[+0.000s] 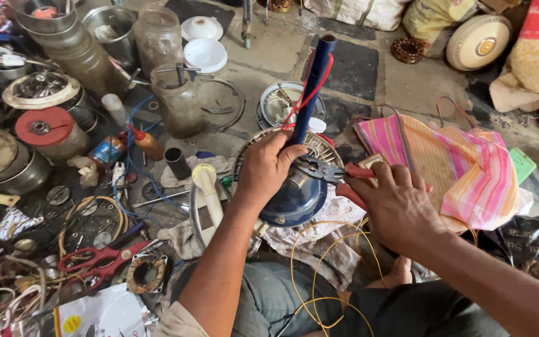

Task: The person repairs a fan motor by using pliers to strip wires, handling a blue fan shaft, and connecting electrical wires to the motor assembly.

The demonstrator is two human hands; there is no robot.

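— How are the fingers [280,145] set?
— On the left hand [268,167] they are wrapped tightly around the base of the blue rod [312,87], which rises tilted from the blue motor housing [294,198]. A red wire [307,97] is seen running along the rod.
— And further right?
— The red-handled pliers [332,173] are gripped by the right hand [397,209], fingers closed over the handles; the tips are held at the housing's top, beside the left hand.
— Beyond that?
— A pink striped cloth [469,168] is spread on the floor, with yellow wire [329,274] looped below the housing.
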